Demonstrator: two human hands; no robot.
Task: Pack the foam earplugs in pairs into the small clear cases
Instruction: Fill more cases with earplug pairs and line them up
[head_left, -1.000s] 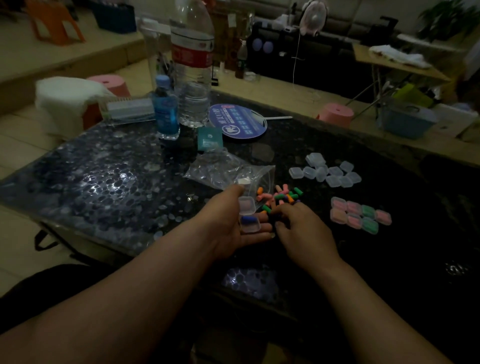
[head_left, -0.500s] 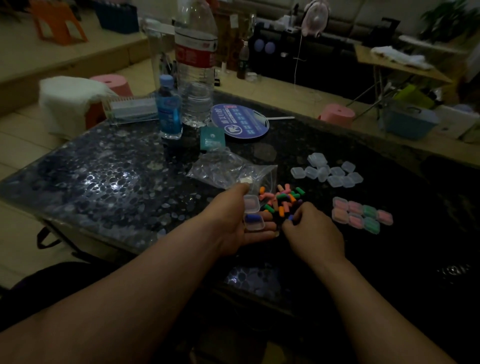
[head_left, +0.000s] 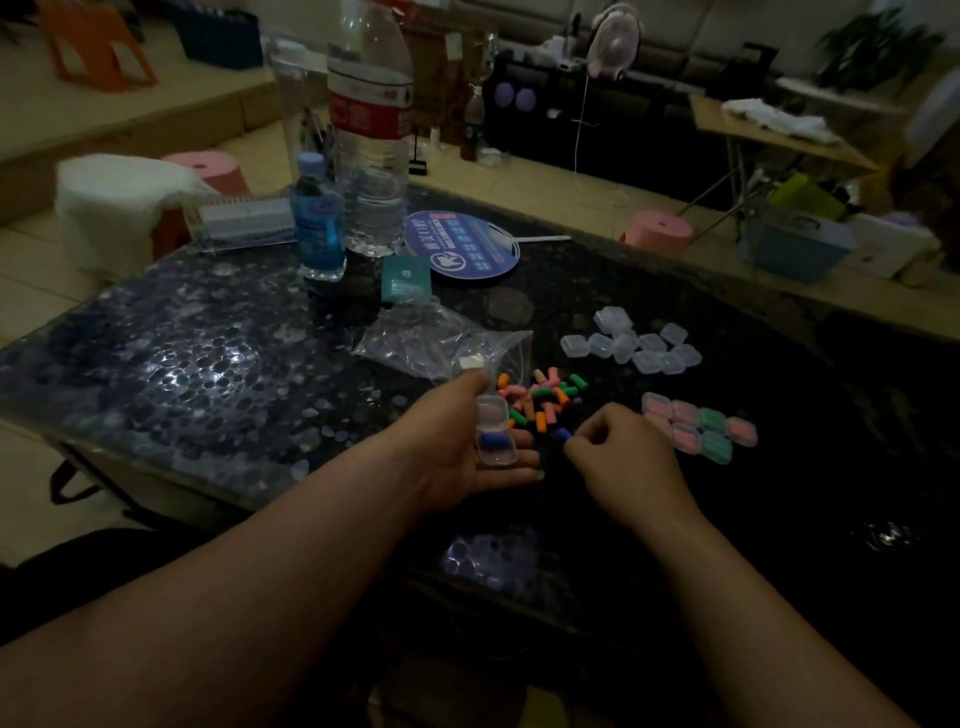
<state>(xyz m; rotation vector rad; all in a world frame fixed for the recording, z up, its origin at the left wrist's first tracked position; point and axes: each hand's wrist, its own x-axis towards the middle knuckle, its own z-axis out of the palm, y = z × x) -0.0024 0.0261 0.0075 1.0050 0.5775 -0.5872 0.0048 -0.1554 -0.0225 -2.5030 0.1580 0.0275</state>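
Left hand (head_left: 457, 457) cradles open case (head_left: 494, 434); right hand (head_left: 623, 462) pinch contents unclear.

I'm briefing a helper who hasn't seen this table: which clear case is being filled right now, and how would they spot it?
Start at the loose pile of coloured earplugs in the middle of the dark table. Just left of it, the left hand lies palm up, holding the open case. Unlike the empty cases and filled cases to the right, its lid is up and one blue plug lies inside.

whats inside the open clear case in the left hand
One blue foam earplug lies in the small open clear plastic case on the left hand; the glare could be hiding a second.
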